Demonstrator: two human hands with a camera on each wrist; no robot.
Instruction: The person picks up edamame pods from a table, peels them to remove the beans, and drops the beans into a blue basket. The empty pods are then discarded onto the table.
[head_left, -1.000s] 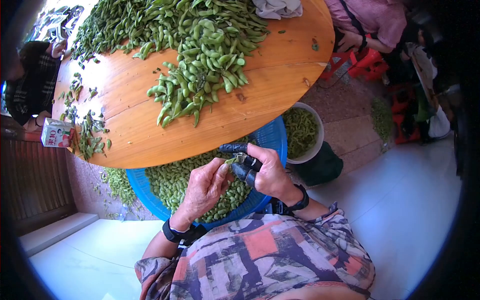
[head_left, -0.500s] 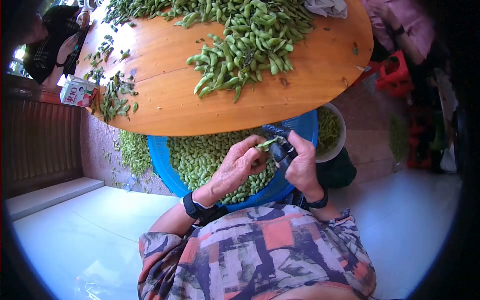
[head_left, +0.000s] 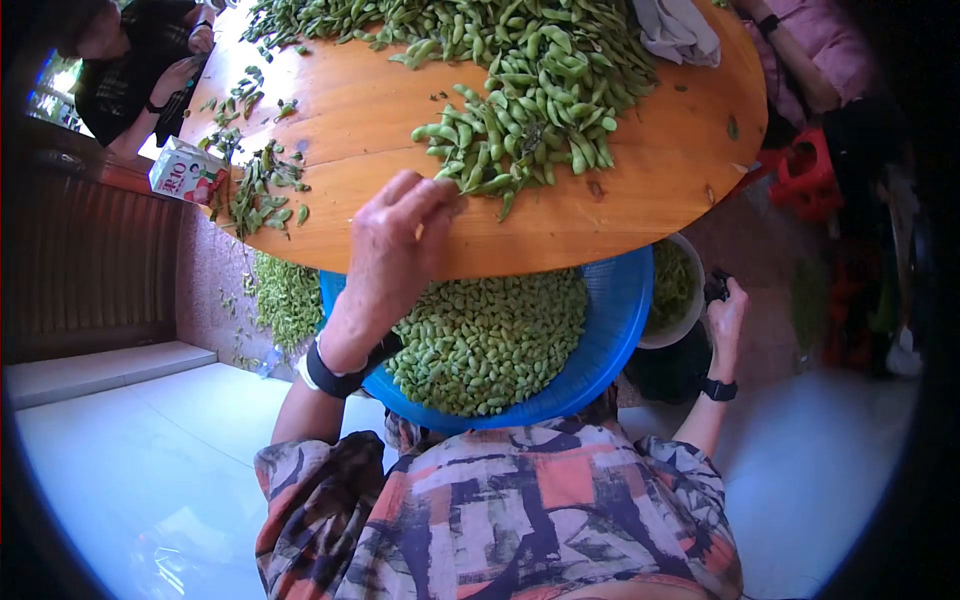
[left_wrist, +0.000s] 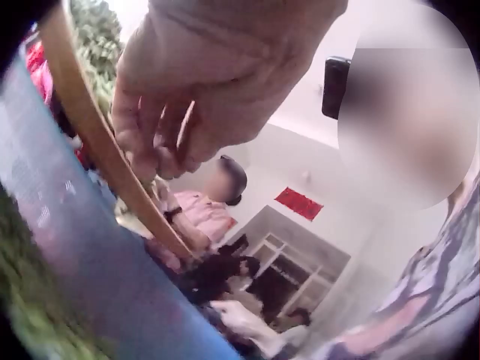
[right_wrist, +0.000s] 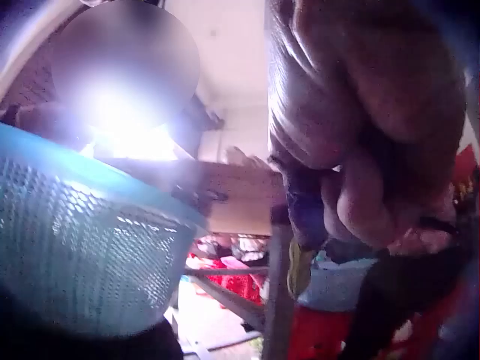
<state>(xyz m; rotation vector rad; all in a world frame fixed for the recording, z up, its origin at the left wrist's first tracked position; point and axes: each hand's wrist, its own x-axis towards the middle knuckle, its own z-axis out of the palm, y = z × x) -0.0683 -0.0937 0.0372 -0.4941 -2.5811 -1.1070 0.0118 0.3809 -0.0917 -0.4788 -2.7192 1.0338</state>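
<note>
Over the near edge of the wooden table [head_left: 380, 235], my left hand [head_left: 390, 245] reaches toward the pile of green soybean pods [head_left: 530, 110]. Its fingers are loosely bent at the pile's near left edge, and nothing shows between them. Out to the right, my right hand [head_left: 728, 315] is beside the white bucket [head_left: 690, 325] of pod shells. Black wrapping covers some of its fingers. In the right wrist view a yellowish-green pod [right_wrist: 300, 270] sticks out below the wrapped finger. Between my arms stands a blue basket [head_left: 615, 340] full of shelled soybeans [head_left: 490, 345].
A drink carton [head_left: 185, 172] and scattered leafy pods [head_left: 265, 190] lie at the table's left. A grey cloth [head_left: 680, 30] is at the back right. Two people sit across the table. More green shells [head_left: 285, 300] cover the floor at left, and a red stool [head_left: 805, 178] stands at right.
My hands were together at a pod above the basket and have parted. The left has gone forward over the table, the right out to the bucket. The head view has shifted.
</note>
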